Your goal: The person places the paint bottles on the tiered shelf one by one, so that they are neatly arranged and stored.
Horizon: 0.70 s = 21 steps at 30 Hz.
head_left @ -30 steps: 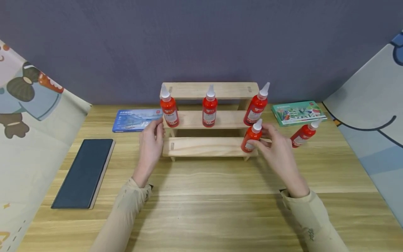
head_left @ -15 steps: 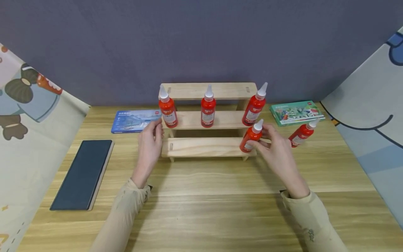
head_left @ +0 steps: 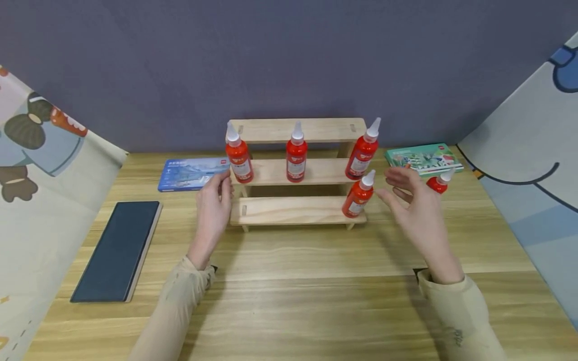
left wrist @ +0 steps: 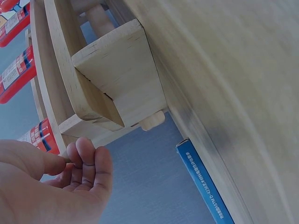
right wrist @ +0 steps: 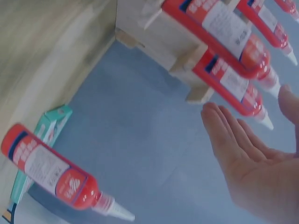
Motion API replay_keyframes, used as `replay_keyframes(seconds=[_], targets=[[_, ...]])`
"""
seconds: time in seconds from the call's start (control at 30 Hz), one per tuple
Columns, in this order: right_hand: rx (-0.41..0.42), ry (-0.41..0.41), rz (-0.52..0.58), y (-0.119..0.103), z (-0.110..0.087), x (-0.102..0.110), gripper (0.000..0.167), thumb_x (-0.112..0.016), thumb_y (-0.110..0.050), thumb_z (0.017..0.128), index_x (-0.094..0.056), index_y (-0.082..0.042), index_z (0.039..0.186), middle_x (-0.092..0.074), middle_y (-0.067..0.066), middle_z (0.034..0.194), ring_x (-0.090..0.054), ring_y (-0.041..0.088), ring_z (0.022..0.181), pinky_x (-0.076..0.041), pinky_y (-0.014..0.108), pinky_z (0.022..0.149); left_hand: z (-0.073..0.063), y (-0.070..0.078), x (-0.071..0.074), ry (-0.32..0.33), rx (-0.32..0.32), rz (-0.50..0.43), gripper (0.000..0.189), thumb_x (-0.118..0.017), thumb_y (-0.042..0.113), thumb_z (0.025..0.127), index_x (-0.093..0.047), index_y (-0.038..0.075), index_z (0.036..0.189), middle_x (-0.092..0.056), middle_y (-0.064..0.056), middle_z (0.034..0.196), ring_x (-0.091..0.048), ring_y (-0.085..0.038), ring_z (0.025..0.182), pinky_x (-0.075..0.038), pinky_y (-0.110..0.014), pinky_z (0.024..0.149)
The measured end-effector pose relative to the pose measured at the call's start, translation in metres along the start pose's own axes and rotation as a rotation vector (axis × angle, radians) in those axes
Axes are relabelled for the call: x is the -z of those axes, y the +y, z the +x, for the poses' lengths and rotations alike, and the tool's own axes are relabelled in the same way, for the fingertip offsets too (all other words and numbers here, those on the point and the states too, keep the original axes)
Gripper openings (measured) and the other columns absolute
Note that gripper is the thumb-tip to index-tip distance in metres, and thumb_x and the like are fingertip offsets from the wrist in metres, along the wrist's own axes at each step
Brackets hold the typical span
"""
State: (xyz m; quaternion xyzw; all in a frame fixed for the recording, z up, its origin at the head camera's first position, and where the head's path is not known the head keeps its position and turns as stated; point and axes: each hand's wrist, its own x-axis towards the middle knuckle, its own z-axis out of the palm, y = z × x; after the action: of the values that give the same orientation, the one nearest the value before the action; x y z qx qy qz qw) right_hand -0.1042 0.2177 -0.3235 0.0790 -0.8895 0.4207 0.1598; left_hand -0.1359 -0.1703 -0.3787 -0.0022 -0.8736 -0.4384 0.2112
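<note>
My right hand (head_left: 417,210) has its fingers spread apart beside a red squeeze bottle (head_left: 358,195) with a white pointed cap, which stands at the right end of the bottom step. Nothing lies between its thumb and fingers. My left hand (head_left: 214,200) hovers by the left end of the wooden step rack (head_left: 293,210). In the left wrist view its fingers (left wrist: 100,170) curl loosely, with no held thing visible. The middle step bears a left bottle (head_left: 240,161), a centre bottle (head_left: 296,160) and a right bottle (head_left: 362,156).
Another red bottle (right wrist: 49,168) stands on the table right of the rack, partly hidden by my right hand in the head view. A green box (head_left: 426,158) lies behind it. A blue box (head_left: 191,173) and a dark notebook (head_left: 116,250) lie at the left.
The right hand has let go of the bottle on the bottom step and drawn back to the right. That bottle stays standing there. The left hand has hardly moved.
</note>
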Motion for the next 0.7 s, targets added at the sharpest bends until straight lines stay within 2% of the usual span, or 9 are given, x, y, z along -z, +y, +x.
replay_keyframes(seconds=[0.1,0.23,0.4,0.47,0.7], targets=[[-0.007,0.061,-0.01,0.003,0.0,0.008,0.054,-0.081,-0.009,0.098,-0.057,0.003,0.145,-0.065,0.023,0.14,-0.063,0.041,0.129,-0.052,0.034,0.11,0.0,0.0,-0.001,0.001,-0.01,0.004,0.028,-0.053,0.001,0.111,-0.066,-0.013,0.131,-0.071,-0.023,0.097,-0.069,-0.032,0.083,-0.058,-0.031,0.071],[-0.013,0.169,-0.024,0.008,0.001,0.017,0.055,-0.08,-0.01,0.098,-0.058,-0.001,0.147,-0.066,0.017,0.142,-0.063,0.033,0.132,-0.05,0.024,0.11,0.0,0.0,-0.002,0.009,-0.026,0.001,0.027,-0.053,0.001,0.111,-0.066,-0.014,0.129,-0.071,-0.024,0.096,-0.069,-0.033,0.082,-0.057,-0.029,0.07],[-0.03,0.268,-0.024,0.015,0.004,0.025,0.054,-0.081,-0.006,0.096,-0.06,-0.003,0.146,-0.067,0.011,0.142,-0.063,0.015,0.13,-0.051,0.022,0.108,0.0,0.001,-0.001,0.014,-0.023,0.003,0.027,-0.053,0.0,0.111,-0.066,-0.015,0.128,-0.071,-0.024,0.096,-0.069,-0.033,0.082,-0.058,-0.034,0.071],[-0.04,0.293,-0.026,0.019,0.006,0.028,0.055,-0.082,-0.004,0.096,-0.06,-0.003,0.146,-0.066,0.01,0.143,-0.063,0.011,0.129,-0.05,0.023,0.109,0.0,0.001,-0.001,0.014,-0.018,0.005,0.027,-0.053,0.0,0.11,-0.066,-0.015,0.128,-0.071,-0.025,0.096,-0.069,-0.034,0.082,-0.059,-0.037,0.072],[-0.083,0.342,-0.036,0.033,0.012,0.035,0.06,-0.083,-0.007,0.095,-0.059,-0.007,0.15,-0.064,0.011,0.147,-0.06,0.02,0.137,-0.045,0.027,0.116,0.0,0.0,-0.002,0.012,0.002,0.004,0.027,-0.053,0.0,0.11,-0.066,-0.014,0.129,-0.071,-0.025,0.096,-0.069,-0.034,0.082,-0.059,-0.039,0.072]])
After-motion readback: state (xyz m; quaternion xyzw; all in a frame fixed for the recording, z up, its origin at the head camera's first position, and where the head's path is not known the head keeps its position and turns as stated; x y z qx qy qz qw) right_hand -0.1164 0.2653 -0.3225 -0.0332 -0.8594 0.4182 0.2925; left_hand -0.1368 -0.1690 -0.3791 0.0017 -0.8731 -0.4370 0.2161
